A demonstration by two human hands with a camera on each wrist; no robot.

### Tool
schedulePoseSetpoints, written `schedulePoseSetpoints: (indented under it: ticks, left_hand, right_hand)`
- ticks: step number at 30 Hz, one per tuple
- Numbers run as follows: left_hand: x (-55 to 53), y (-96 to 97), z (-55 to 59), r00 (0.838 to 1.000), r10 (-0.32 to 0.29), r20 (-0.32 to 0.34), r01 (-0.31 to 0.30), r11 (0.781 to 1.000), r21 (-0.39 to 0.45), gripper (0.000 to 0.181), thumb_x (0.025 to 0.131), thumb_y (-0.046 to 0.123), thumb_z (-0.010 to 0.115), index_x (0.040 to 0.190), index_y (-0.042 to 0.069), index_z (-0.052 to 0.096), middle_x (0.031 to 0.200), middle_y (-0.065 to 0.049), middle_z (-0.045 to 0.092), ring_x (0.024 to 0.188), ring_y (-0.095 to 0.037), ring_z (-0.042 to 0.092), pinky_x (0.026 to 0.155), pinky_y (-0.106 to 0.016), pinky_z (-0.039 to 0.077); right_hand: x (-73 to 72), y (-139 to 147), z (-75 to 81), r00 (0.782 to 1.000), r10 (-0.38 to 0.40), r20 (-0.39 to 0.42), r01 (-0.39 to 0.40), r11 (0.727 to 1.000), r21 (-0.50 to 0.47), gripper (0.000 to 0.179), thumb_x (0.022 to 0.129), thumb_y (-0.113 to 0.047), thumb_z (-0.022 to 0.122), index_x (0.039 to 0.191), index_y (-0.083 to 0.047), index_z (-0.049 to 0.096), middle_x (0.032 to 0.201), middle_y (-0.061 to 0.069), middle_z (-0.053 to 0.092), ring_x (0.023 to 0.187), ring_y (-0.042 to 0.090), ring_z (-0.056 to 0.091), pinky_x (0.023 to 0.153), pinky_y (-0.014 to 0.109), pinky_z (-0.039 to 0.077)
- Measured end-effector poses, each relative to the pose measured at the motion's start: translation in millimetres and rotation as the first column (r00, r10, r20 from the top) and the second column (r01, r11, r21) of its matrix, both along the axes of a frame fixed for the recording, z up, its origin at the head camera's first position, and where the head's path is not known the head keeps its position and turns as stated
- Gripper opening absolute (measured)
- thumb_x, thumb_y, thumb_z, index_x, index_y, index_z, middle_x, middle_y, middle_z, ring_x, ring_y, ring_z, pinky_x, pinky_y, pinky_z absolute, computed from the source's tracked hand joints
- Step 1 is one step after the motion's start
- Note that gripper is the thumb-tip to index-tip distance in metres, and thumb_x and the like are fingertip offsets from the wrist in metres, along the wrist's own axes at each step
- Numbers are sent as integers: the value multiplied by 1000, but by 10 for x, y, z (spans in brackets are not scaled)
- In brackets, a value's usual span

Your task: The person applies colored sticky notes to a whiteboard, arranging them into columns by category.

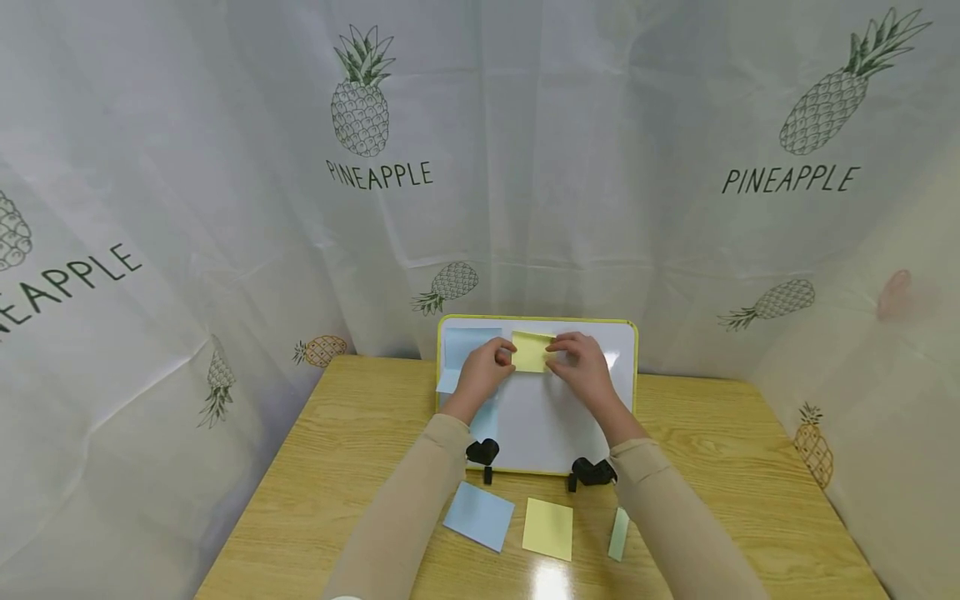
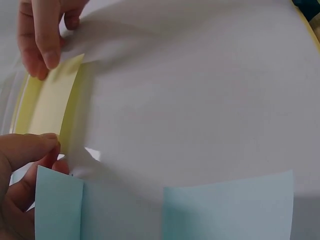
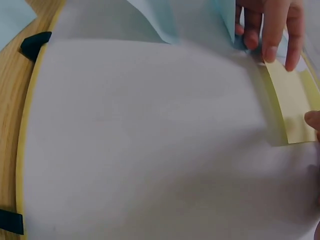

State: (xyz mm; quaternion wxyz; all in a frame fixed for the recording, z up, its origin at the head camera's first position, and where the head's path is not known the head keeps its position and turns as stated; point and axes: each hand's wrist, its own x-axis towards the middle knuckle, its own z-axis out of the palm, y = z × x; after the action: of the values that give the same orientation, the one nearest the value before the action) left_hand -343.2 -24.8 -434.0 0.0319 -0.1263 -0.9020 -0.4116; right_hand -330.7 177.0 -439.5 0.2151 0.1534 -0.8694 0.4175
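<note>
Near the top edge of the whiteboard (image 1: 543, 425), a yellow sticky note (image 1: 530, 352) lies against the white surface. My left hand (image 1: 486, 371) pinches the note's left edge between thumb and fingers. At its opposite edge, my right hand (image 1: 581, 367) pinches it too, the thumb (image 3: 312, 119) showing low on the paper. In the left wrist view the note's lower edge lifts from the board and casts a shadow. Light blue sticky notes (image 1: 463, 343) run down the board's left side, partly hidden by my left hand; their loose edges (image 2: 227, 210) stand away from the board.
Black feet (image 1: 592, 472) support the board's lower edge. On the wooden table (image 1: 705, 467) in front lie a blue sticky pad (image 1: 478, 517), a yellow sticky pad (image 1: 548, 529) and a narrow green pad (image 1: 618, 534). A pineapple-print curtain (image 1: 555, 167) hangs behind and along the sides.
</note>
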Motion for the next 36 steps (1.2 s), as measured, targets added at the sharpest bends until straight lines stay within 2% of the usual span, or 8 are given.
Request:
schedulePoseSetpoints:
  ticks: [8, 16, 28, 36]
  left_hand:
    - [4, -5, 12, 1000, 10, -4, -10, 1000, -7, 26, 89, 12, 73, 114, 16, 66, 87, 3, 64, 82, -16, 60, 73, -34, 49]
    - [-8, -2, 20, 1000, 11, -11, -11, 1000, -10, 26, 89, 12, 73, 114, 16, 66, 86, 4, 64, 81, -15, 60, 73, -35, 49]
    - [-17, -4, 5, 1000, 15, -3, -15, 1000, -16, 26, 89, 13, 73, 114, 16, 66, 86, 4, 64, 80, -15, 59, 73, -34, 49]
    - [-5, -4, -1, 1000, 12, 5, -12, 1000, -15, 26, 89, 13, 73, 113, 17, 65, 87, 4, 64, 79, -15, 59, 73, -34, 49]
  right_hand:
    - [-71, 40, 61, 1000, 15, -1, -15, 999, 40, 19, 76, -1, 81, 95, -1, 75, 113, 11, 65, 105, 31, 50, 91, 43, 38]
    - [-134, 60, 106, 998, 27, -51, -25, 998, 50, 19, 73, 1, 82, 91, 0, 75, 108, 13, 65, 104, 33, 50, 92, 44, 37]
    - [-169, 40, 158, 999, 31, -21, -29, 995, 99, 17, 74, -2, 82, 89, -4, 75, 109, 11, 63, 107, 33, 48, 95, 46, 35]
    - [-200, -12, 198, 1000, 10, -18, -7, 985, 174, 29, 73, -7, 84, 99, -7, 72, 111, 10, 65, 110, 34, 49, 95, 50, 33]
